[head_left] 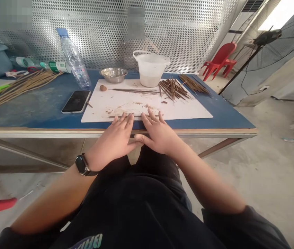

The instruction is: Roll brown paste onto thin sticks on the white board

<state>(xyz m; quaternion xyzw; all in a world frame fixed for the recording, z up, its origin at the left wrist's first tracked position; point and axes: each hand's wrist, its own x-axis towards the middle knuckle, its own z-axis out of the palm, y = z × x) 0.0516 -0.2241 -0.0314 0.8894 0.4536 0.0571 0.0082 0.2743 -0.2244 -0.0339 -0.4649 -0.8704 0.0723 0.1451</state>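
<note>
stick [136, 116] is what i have on my feed: thin, clay-smeared, lying crosswise near the front of a white sheet [190, 109] on a blue-topped table [222, 119]. my left hand [112, 141], with a black watch [82, 165] on the wrist, and my right hand [158, 133] sit side by side at the table edge. fingers on both are open and spread flat, not closed around anything, with the tips on or just behind the stick; i can't tell exactly which ones touch it. the right thumb [138, 137] reaches toward the left hand, below the edge.

farther up the sheet lie a clay ball [103, 88], long thin rods [136, 91] and a crossed pile of coated sticks [172, 89]. behind them stand a steel bowl [113, 74] and a white plastic bucket [151, 69]. a black phone [76, 101] and a water bottle [74, 58] are left of the sheet, beside a bundle of long cane strips [19, 88].
</note>
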